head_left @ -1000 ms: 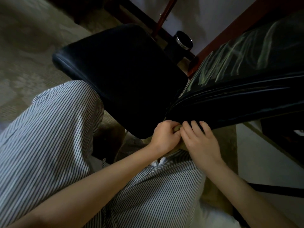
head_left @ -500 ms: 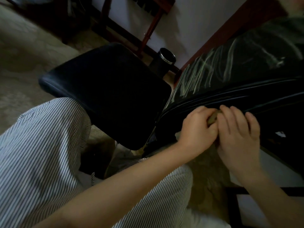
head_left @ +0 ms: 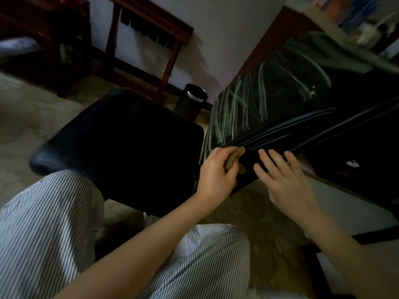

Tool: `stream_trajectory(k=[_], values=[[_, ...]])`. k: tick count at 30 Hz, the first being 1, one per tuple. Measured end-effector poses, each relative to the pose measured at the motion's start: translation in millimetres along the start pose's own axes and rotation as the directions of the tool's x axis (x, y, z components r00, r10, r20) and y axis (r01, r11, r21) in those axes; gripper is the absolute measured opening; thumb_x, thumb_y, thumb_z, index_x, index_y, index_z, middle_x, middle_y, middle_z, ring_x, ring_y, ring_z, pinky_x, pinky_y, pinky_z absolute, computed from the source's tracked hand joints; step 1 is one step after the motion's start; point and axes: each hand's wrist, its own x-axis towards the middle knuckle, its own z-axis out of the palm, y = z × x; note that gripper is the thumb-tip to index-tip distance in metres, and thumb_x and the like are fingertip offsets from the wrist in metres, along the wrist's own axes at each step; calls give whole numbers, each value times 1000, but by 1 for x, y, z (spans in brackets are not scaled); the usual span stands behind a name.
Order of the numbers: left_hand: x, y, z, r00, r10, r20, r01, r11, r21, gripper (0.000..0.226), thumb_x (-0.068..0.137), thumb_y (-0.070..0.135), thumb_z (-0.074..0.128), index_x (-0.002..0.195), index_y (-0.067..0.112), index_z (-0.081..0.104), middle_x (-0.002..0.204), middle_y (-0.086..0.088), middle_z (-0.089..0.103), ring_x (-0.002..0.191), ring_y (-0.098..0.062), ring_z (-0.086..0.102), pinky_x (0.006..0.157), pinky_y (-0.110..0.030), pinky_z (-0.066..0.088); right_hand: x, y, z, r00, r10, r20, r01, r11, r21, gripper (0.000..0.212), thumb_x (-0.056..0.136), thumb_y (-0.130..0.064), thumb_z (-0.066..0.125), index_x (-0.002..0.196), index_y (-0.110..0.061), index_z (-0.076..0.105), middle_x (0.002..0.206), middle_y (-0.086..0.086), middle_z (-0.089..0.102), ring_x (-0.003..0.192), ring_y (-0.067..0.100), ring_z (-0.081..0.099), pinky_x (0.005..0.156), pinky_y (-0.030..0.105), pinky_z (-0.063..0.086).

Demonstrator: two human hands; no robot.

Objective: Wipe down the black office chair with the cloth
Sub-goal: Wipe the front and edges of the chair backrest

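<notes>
Two legs in striped trousers [head_left: 43, 223] fill the lower left, bent over a pale patterned carpet [head_left: 26, 117]. Just beyond them sits the black office chair, its padded seat [head_left: 129, 143] dark and glossy along the near-left edge. Behind the seat, against the white wall, stands a reddish wooden stand [head_left: 151, 24], and near its foot a small black bin [head_left: 192, 98] with a shiny metal rim rests on the floor, between the seat and the backrest.

At the centre the left hand [head_left: 216, 175] is clenched round a folded tan cloth [head_left: 234, 157] – fingers curled under it, thumb on top – and holds it against the lower left part of the chair's backrest [head_left: 280, 100], where raised seams run off to the right. Above the cloth, the backrest's black surface is crossed by pale, greenish streaks.

Just right of the cloth, apart from it, the right hand [head_left: 285, 180] lies flat on the backrest's lower edge – fingers straight and spread, gripping nothing. In the top right corner a desk [head_left: 298, 18] carries blurred clutter that cannot be made out.
</notes>
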Motion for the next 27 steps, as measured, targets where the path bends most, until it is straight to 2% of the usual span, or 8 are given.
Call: stream_trajectory(k=[5,8,10,13,17,20,23,27], values=[[59,38,1,997,62,34,-62,998,-17,30,91,14,56,121,12,58,110,0,60,98,-4,54,82,-7,39,3,10,-12,991,69,112,-74,997,37,76,58,-3,81,124,-7,44,130,21,55,124,35,36,116,41,1],[89,59,10,992,104,69,-101,994,-49,30,91,15,56,121,13,56,109,-2,61,99,-9,57,85,-18,46,8,31,-27,987,145,74,-145,989,-15,82,57,-1,81,129,-10,42,135,19,51,126,34,34,115,42,0],[110,70,19,985,148,88,-144,989,-45,29,91,14,56,120,13,55,107,-3,61,97,-13,58,83,-24,47,15,51,-35,987,161,24,-158,984,-77,77,61,-2,79,129,-10,44,137,17,47,127,33,34,114,43,3],[145,91,36,943,291,159,-289,957,-39,29,89,12,56,118,11,55,108,-5,55,94,-14,54,77,-16,38,25,84,-39,992,123,-21,-125,978,-168,67,65,-7,78,124,-8,47,133,18,49,125,35,36,113,45,9],[162,104,60,875,373,307,-359,928,-104,28,89,10,57,116,11,61,110,-6,55,100,-15,54,86,-22,42,32,100,-35,998,57,-40,-63,987,-151,24,84,-7,58,108,-8,59,109,20,64,111,39,55,103,50,30],[151,90,66,875,328,357,-325,943,-68,30,94,23,52,123,24,60,119,-1,52,110,-16,50,94,-34,40,29,100,-31,998,32,-56,-41,983,-178,26,95,-6,38,102,-8,63,103,18,65,108,38,59,95,47,40],[137,75,63,894,228,385,-270,961,56,35,97,42,41,131,44,46,129,5,41,119,-19,37,98,-41,32,28,102,-29,992,0,-124,-25,979,-201,24,96,-3,42,96,-6,65,100,18,67,105,37,61,90,44,46],[121,56,60,927,212,310,-228,973,16,39,96,42,37,133,38,47,119,0,42,110,-22,45,93,-42,42,28,102,-22,976,-27,-217,-17,980,-197,20,93,0,50,99,-5,68,104,16,69,101,38,64,89,44,43]])
